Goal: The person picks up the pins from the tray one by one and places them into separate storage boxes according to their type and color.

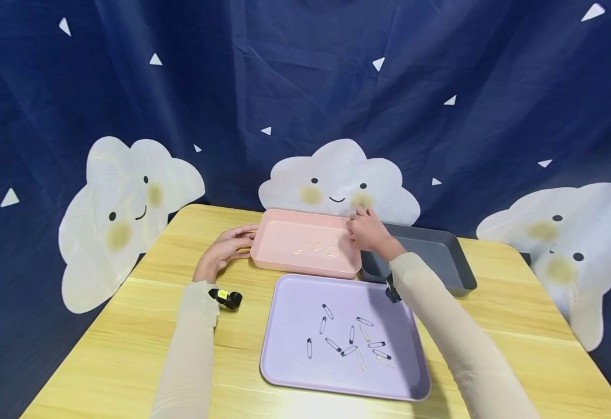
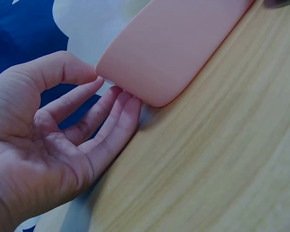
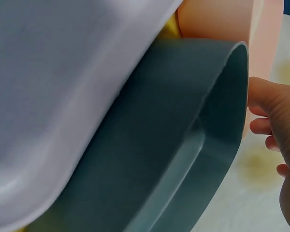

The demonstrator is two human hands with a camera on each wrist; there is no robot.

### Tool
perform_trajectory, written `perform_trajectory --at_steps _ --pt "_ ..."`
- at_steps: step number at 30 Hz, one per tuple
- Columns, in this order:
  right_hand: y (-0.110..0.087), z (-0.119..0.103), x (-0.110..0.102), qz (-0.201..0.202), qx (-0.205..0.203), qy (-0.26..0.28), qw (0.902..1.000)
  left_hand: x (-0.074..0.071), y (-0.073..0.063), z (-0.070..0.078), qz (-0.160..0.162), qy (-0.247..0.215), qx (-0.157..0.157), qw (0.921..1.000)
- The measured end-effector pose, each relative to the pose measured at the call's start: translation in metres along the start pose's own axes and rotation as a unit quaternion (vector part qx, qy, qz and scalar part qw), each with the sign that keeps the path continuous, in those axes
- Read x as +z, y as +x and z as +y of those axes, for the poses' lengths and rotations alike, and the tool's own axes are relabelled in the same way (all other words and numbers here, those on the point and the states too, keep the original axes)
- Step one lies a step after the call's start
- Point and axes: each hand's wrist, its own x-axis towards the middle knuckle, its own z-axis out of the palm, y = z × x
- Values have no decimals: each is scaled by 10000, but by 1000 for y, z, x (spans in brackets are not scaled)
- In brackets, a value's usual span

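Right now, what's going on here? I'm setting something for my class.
A person's left hand touches the left end of the pink tray; the right hand is at its right end, and whether it holds anything can't be seen. Several gold safety pins lie in that tray. Black-headed safety pins, with a few gold ones among them, lie on the purple tray nearer the person. The dark grey tray sits right of the pink one.

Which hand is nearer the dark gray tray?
Right. The right hand is above the pink tray's right end, next to the dark gray tray; the left hand is at the pink tray's opposite end, farther off.
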Motion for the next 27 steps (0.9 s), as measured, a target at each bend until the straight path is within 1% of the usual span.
perform_trajectory --at_steps 6,8,15,18,24,27 --pt "-6 0 -3 123 -197 -20 9997 5 -13 15 -122 -32 -96 9999" --pt "-9 0 -5 209 -265 18 9994 6 -15 17 -145 -39 -108 9998" --pt "-26 0 -16 688 -563 282 9956 4 -12 14 -142 -92 -122 9998" --pt "-34 0 -21 888 -677 367 9931 3 -10 11 -150 -30 -48 9999" --pt "-48 0 -27 1145 -980 449 9876 0 -2 1 -95 131 60 9999" --pt "-55 -2 -29 1272 -1163 482 9838 1 -1 0 -87 161 51 9998"
